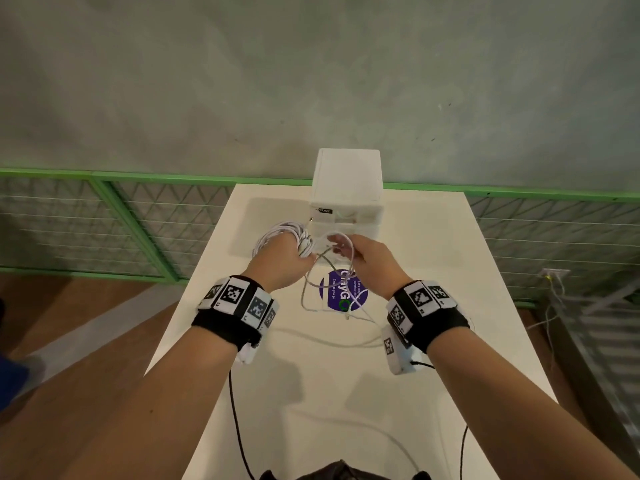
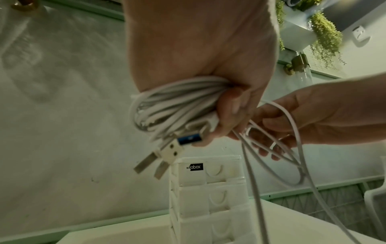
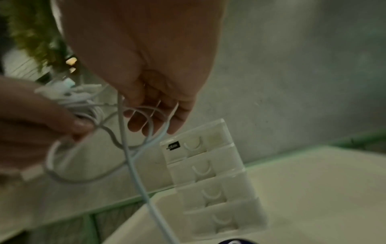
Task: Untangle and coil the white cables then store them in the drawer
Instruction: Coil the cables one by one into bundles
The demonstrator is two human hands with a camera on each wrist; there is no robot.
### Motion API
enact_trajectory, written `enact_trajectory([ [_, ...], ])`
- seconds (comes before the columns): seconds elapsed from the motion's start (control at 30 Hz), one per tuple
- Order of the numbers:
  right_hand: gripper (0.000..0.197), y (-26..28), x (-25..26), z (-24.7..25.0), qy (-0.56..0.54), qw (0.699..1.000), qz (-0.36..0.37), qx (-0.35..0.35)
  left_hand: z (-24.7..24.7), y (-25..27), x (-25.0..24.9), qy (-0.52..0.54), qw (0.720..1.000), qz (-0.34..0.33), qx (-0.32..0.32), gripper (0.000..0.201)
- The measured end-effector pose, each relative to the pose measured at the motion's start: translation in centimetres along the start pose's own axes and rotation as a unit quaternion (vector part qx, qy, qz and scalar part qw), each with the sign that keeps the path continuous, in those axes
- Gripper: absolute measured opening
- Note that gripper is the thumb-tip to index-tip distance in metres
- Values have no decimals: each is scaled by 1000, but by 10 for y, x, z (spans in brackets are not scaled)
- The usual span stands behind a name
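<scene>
My left hand (image 1: 282,259) grips a coiled bundle of white cables (image 1: 277,232) above the table, just left of the drawer unit. In the left wrist view the coil (image 2: 173,102) is wrapped in the fist, and its USB plugs (image 2: 165,155) stick out below. My right hand (image 1: 356,254) is close beside it, fingers curled round a loop of loose white cable (image 2: 292,148). The rest of that cable (image 1: 311,299) hangs down and trails over the table. The white stacked drawer unit (image 1: 348,181) stands at the table's far edge, and its drawers (image 3: 208,173) look closed.
The white table (image 1: 450,289) carries a round purple sticker (image 1: 332,296) under the hanging cable. A green mesh railing (image 1: 104,216) runs behind the table, with a grey wall beyond. Black wrist-camera leads hang near the table's front edge.
</scene>
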State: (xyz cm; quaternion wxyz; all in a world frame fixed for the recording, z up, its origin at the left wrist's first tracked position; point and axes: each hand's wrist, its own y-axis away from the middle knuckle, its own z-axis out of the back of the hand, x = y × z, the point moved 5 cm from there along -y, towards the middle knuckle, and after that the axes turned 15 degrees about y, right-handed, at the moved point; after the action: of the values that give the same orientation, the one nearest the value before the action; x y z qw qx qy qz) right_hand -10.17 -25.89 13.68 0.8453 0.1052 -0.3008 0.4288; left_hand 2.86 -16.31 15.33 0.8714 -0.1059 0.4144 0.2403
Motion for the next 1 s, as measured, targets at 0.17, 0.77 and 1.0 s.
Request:
enact_trajectory([
  [0.17, 14, -2, -4, 9, 16, 997, -38, -65, 2, 3, 4, -68, 997, -1, 23, 35],
  [0.77, 60, 10, -13, -11, 128, 989, 42, 57, -1, 6, 4, -111, 992, -52, 24, 27],
  [1.0, 33, 8, -36, 2, 159, 985, -62, -4, 5, 2, 19, -147, 988, -25, 27, 27],
])
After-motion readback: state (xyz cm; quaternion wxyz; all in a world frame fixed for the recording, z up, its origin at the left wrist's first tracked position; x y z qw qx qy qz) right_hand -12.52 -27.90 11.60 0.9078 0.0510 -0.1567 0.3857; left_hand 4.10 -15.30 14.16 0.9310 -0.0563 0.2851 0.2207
